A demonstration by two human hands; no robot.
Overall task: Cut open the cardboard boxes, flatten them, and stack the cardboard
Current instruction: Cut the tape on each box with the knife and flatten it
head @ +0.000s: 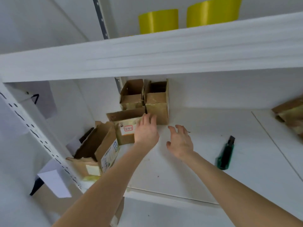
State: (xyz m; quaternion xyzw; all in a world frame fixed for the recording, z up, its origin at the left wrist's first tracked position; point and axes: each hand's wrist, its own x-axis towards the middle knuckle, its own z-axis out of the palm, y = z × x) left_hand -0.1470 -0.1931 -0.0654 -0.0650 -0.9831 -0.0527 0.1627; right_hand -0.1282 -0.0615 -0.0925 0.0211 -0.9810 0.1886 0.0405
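Both hands reach into a white shelf [205,128]. The left hand [146,130] has its fingers [147,118] straight and close together. They touch the right side of a small brown cardboard box with a red and white label [127,133]. The right hand [180,141] floats just beside it over the bare shelf, with its fingers spread wide and a little bent. It holds nothing.

The labelled box stands in a tight bunch. Two open brown cardboard boxes [156,105] stand behind it at the back wall. A bigger open brown box with printed sides [98,145] stands in front of it, near the shelf's front edge. The dark green cutting knife [225,154] lies on the shelf near the right arm, and no hand touches it. I cannot tell if its blade is out.

The boxes sit so close that pulling the labelled one out could drag or tip the ones next to it. The bigger box could then slide off the front edge. One flat hand may also slip on the box side, so both hands should hold it. The right arm could bump the knife and knock it off the shelf.
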